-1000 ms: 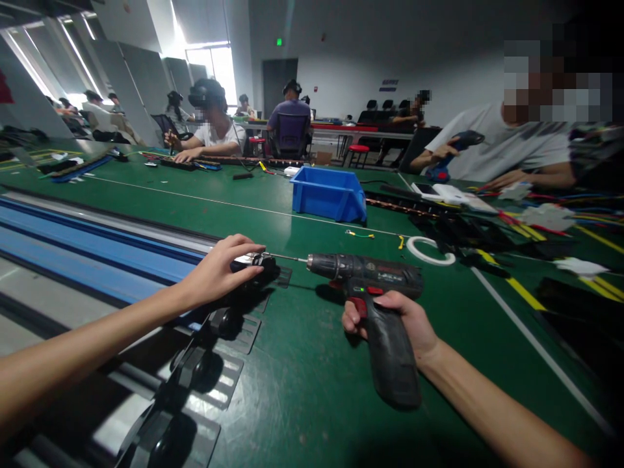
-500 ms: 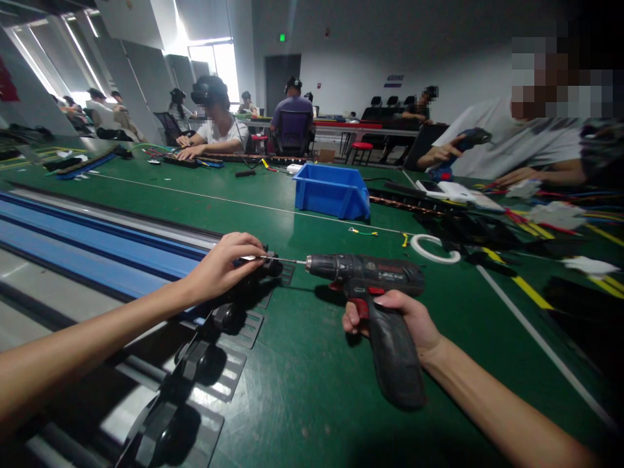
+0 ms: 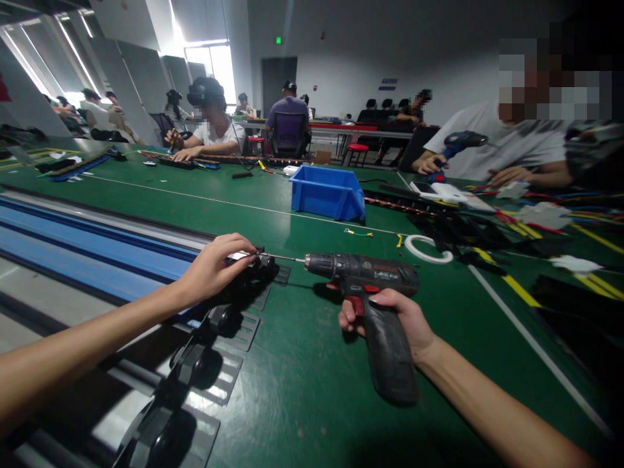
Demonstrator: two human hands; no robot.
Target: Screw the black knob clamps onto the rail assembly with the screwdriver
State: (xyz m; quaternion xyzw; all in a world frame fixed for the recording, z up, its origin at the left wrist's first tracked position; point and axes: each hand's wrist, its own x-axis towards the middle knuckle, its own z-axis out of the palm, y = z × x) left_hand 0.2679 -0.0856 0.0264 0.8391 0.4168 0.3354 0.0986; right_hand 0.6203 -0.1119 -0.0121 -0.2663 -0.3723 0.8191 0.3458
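Note:
My right hand (image 3: 396,320) is wrapped round the grip of a dark cordless drill (image 3: 370,299) lying sideways just above the green table (image 3: 312,390). Its thin bit (image 3: 283,258) points left into a small black part (image 3: 257,268). My left hand (image 3: 214,266) pinches that part from above, fingers curled on it. The part sits at the far end of a row of black wheeled fittings on slotted metal plates (image 3: 221,370).
A blue bin (image 3: 327,192) stands past the drill, a white ring (image 3: 428,249) to its right. Blue and grey rails (image 3: 88,244) run along the left. A person at the right holds a blue drill (image 3: 455,144) among cables. More people sit at far tables.
The view shifted slightly. Both hands and the drill stay in nearly the same place, the bit still at the black part. The person at the right raised the blue drill.

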